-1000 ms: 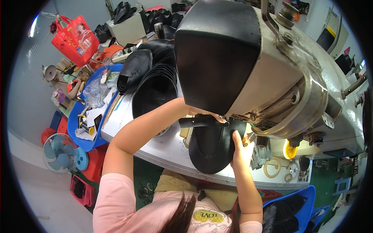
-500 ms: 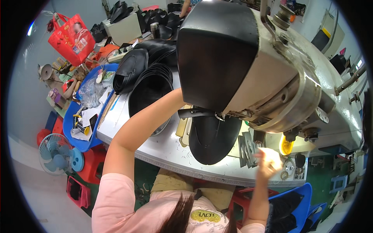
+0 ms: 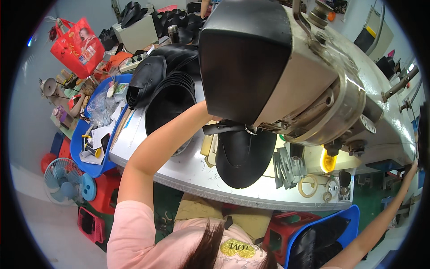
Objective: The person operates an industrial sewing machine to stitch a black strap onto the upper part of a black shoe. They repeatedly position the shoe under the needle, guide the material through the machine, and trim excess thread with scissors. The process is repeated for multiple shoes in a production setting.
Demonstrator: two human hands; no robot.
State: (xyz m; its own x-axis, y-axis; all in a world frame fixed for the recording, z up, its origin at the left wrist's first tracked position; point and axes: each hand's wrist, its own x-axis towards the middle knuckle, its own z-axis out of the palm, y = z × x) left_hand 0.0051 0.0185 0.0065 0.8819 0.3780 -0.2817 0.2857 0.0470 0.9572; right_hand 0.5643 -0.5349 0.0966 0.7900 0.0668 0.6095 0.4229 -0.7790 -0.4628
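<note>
A sewing machine (image 3: 309,85) with a black head cover fills the upper middle and right. Under its presser area lies a black, rounded shoe-upper piece (image 3: 245,161), its curved end toward me on the white table. My left forearm reaches up to the machine head, and my left hand (image 3: 214,118) is almost wholly hidden behind it, by the far end of the black piece. Stretched out to the far right, my right hand (image 3: 412,168) is at the machine's right end, against the dark rim. Its fingers do not show clearly.
Stacked black pieces (image 3: 168,105) stand left of the machine. Grey strips (image 3: 286,169), a tape roll (image 3: 308,185) and a yellow-orange object (image 3: 328,160) lie at right. A blue tray (image 3: 92,168) of odds and ends is left; a blue bin (image 3: 355,219) holds black pieces below right.
My right hand has swung from above the table's right part out to the machine's far right end. The tape roll now shows fully. My left arm and the black piece stay much the same.
</note>
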